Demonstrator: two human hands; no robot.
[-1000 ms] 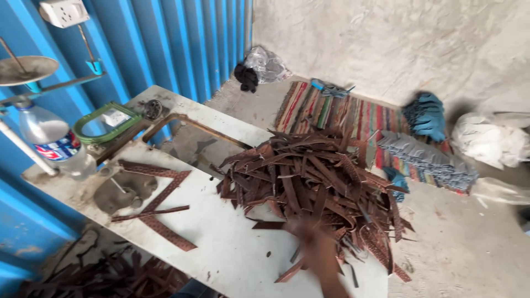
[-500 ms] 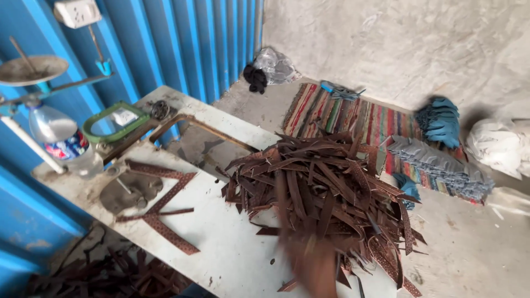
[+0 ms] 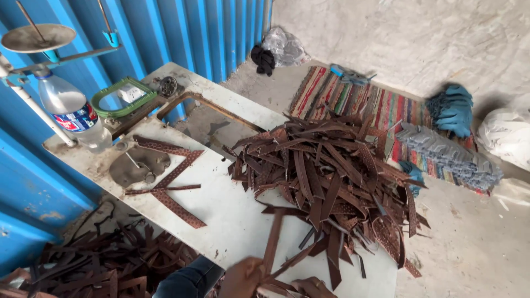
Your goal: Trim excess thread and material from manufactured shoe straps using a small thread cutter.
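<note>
A big heap of brown leather strips lies on the white table. At the bottom edge, my left hand is closed around one long brown strip that stands up toward the heap's near side. Just right of it, my right hand rests among loose strips and is cut off by the frame, so its grip is hidden. A few separate patterned strips lie crossed on the table's left part.
A plastic bottle, a green-rimmed object and a metal stand with a dish sit at the table's left end, against the blue corrugated wall. More strips are piled on the floor below. A striped rug and cloth bundles lie beyond.
My blurred hand was reaching into the near edge of the heap. It has drawn back toward me, and both hands now sit at the bottom edge with a strip lifted.
</note>
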